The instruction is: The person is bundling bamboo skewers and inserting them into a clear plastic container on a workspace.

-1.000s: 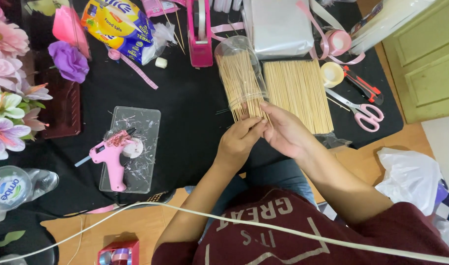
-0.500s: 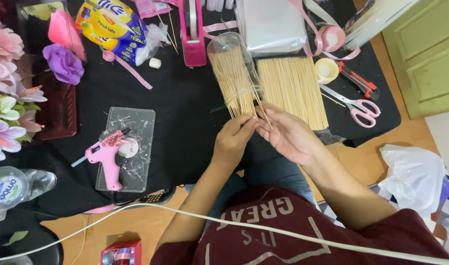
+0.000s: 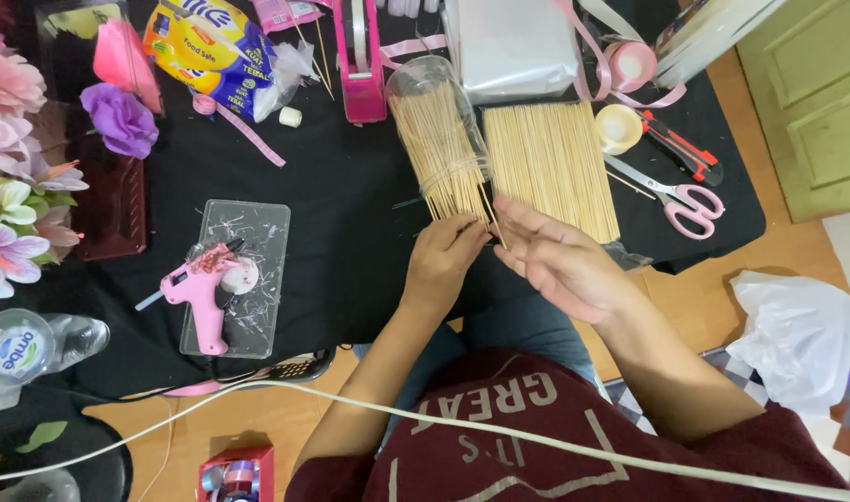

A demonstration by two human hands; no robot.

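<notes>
Left hand (image 3: 446,256) fingers pinch one stick from the skewer bundle (image 3: 441,153), drawing it out. Right hand (image 3: 557,262), fingers spread and holding nothing, waits just right of the bundle.

Head camera, steeply down, close overhead

A bundle of thin pale wooden skewers (image 3: 441,153), half sheathed in clear plastic and banded near its lower end, lies lengthwise just above the left hand (image 3: 443,260), its tips touching the fingers, left of the right hand (image 3: 560,260).
</notes>
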